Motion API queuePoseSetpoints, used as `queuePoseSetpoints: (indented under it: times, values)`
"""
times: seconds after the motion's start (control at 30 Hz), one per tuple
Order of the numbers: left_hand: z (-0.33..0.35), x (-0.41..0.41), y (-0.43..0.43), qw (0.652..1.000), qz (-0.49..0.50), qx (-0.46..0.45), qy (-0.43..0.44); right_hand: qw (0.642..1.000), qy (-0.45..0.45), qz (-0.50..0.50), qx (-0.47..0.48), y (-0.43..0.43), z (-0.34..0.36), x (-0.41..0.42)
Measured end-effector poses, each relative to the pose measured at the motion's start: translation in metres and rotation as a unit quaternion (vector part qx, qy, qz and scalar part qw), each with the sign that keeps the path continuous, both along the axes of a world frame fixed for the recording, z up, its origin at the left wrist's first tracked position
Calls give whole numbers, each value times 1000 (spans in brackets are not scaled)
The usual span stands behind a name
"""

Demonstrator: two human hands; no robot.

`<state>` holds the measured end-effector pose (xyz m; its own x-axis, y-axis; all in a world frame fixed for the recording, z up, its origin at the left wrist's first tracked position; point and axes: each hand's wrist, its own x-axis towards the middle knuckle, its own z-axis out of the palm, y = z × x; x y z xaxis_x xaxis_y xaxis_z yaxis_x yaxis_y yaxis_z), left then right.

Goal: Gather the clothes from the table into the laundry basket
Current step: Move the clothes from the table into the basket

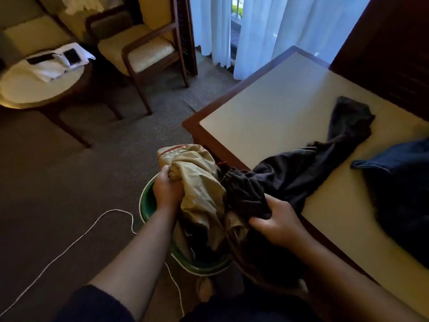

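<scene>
Clutching the tan garment (199,182) over the basket (145,202), your left hand (167,189) curls tight; your right hand (276,226) grips the dark garment (292,173), trailing beyond your fingers (260,221) onto the table (278,108). Likely soft, light: take bunches.

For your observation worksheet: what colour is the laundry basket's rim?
Green. The laundry basket rim shows best in the head view, its only view.

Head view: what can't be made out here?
All in the head view:
- Laundry basket: contents hidden by tan garment.
- Blue garment: cut off by the right frame edge.
- Right hand: fingertips buried in dark garment.
- Flat dark items on round table: blurred, unidentifiable.
</scene>
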<state>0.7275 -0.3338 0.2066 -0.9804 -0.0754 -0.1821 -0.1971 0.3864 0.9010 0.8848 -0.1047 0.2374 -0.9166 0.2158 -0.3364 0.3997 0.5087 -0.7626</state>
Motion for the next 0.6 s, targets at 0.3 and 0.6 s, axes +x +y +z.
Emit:
queuePoseSetpoints:
  times: [0.3,0.6]
  values:
    - [7,-2,-35,995,-14,63,-80,996,67,64,-12,-60,8,14]
    - [-2,30,-64,987,-55,103,-113,982,103,153,-50,-100,12,-9]
